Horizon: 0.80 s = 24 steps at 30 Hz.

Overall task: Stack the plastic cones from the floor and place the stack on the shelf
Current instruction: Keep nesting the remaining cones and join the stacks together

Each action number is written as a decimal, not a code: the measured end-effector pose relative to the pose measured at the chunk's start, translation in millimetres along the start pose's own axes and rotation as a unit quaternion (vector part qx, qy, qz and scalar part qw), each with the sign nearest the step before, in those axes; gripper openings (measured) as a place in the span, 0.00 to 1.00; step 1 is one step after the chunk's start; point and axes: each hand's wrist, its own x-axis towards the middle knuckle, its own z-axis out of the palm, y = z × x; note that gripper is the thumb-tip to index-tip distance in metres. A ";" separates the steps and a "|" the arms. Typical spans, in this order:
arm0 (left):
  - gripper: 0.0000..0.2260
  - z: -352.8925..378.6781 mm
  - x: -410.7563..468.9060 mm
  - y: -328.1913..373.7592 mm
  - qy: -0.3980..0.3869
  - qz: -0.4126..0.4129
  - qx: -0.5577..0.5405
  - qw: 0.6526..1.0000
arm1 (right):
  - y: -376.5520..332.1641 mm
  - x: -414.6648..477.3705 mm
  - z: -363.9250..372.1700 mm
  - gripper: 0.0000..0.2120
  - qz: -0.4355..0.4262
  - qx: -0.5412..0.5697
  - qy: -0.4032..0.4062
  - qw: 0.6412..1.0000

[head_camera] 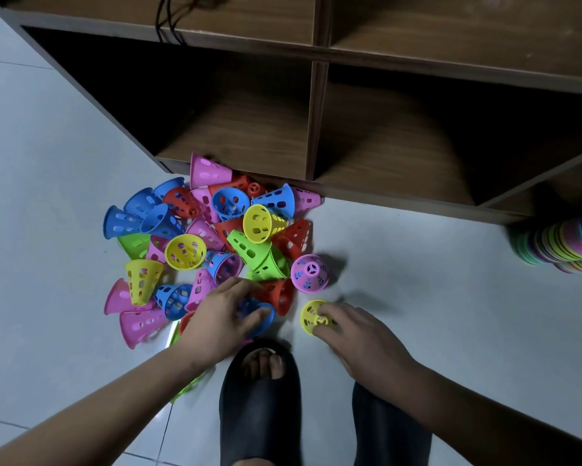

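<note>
The person bends over the floor (417, 280) gathering cones, so this is the collecting step; no stack sits on the shelf (316, 129) that I can see. The pile (215, 237), a jumble of pink, blue, red, green and yellow cones lying every which way, sits on the floor just in front of the shelf's lower left compartment. The left hand (222, 314) curls round a blue cone (264, 319) at the near edge of the pile, thumb on one side and fingers on the other, so I take it as grasped. The right hand (353, 334) pinches a yellow cone (311, 316) by its narrow top. That one stands wide end down, a little apart from the pile on the right, near an upright pink cone (309, 273). Far right, at the edge of view, a long many-coloured stack (565, 247) shows blurred by the shelf's foot. Next, I'd guess, both cones need lifting and one slipped over the other, wide mouth onto narrow tip, which means turning the blue cone to match the yellow. They look light and full of holes, so they should nest easily, but neighbours leaning on the blue one may tumble as it comes out.
</note>
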 end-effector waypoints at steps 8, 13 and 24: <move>0.31 3.8 1.4 -9.1 -0.092 0.110 0.031 0.989 | 14.7 -6.4 -2.0 0.18 0.044 0.008 0.041 0.998; 0.32 1.9 2.3 -9.8 -0.110 0.130 0.043 0.984 | 15.2 -4.5 -6.8 0.27 0.041 0.013 0.023 0.999; 0.28 1.1 0.2 -17.2 -0.072 0.123 0.040 0.989 | 16.8 -1.2 -13.8 0.25 0.070 0.059 0.036 0.995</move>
